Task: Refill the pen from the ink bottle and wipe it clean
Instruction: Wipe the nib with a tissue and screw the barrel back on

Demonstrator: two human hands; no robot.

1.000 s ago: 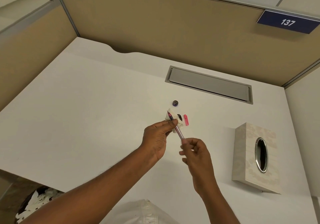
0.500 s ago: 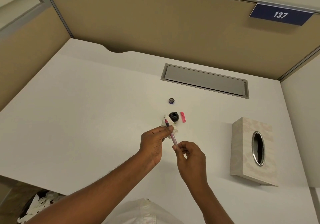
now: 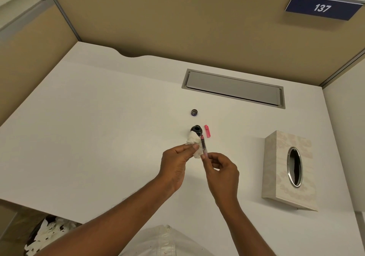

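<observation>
— Fingers [image 3: 204,155] of the right hand [image 3: 222,171] pinch the near end of the pen [image 3: 203,145]. Where does it point?

— Away, tip over the open ink bottle [image 3: 196,129], just past both hands.

— And the left hand [image 3: 175,164]?

— Its fingers squeeze a white tissue [image 3: 194,145], touching the pen's left side.

— Which hand wipes?

— Probably the left; it is right beside the pen. The pink cap [image 3: 207,130] lies right of the bottle.
</observation>
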